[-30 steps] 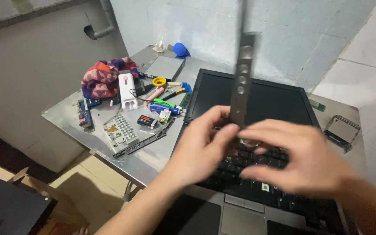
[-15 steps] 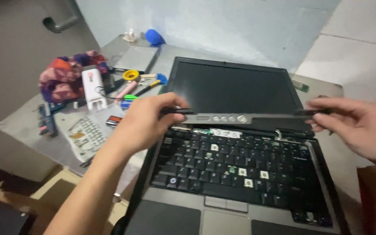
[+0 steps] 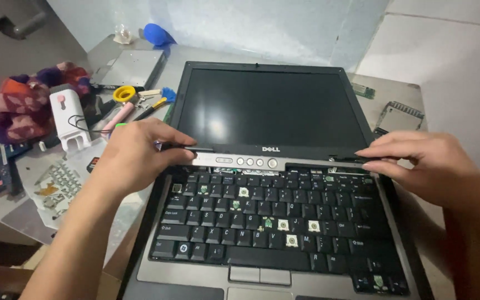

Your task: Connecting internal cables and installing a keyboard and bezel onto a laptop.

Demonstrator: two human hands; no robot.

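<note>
- Step in hand: seating the long, narrow grey-and-black plastic hinge cover strip (image 3: 262, 161) across the open dark-grey laptop (image 3: 273, 183), between the black screen (image 3: 270, 108) and the black keyboard (image 3: 273, 222), several of whose keys are missing.
- Location of the strip: it lies level along the hinge line, above the top key row, spanning nearly the full width of the laptop.
- Left hand (image 3: 134, 153): fingers curled together, thumb and fingertips pinching the strip's left end.
- Right hand (image 3: 423, 161): fingers held straight and close together, fingertips pressing down on the strip's right end.
- Next move, as judged: even downward pressure along the strip so that it sits flush; the right end appears not fully seated, with small parts still showing beside it.
- Change from the earlier frames: a second ago the strip stood upright above the keyboard, gripped by both hands; half a second ago it was already horizontal at the hinge; it now sits lower and closer.
- Surroundings: the grey metal table (image 3: 195, 53) carries a white plastic bottle (image 3: 69, 119), a yellow tape roll (image 3: 124, 93) and a multicoloured cloth (image 3: 23, 103) at left.
</note>
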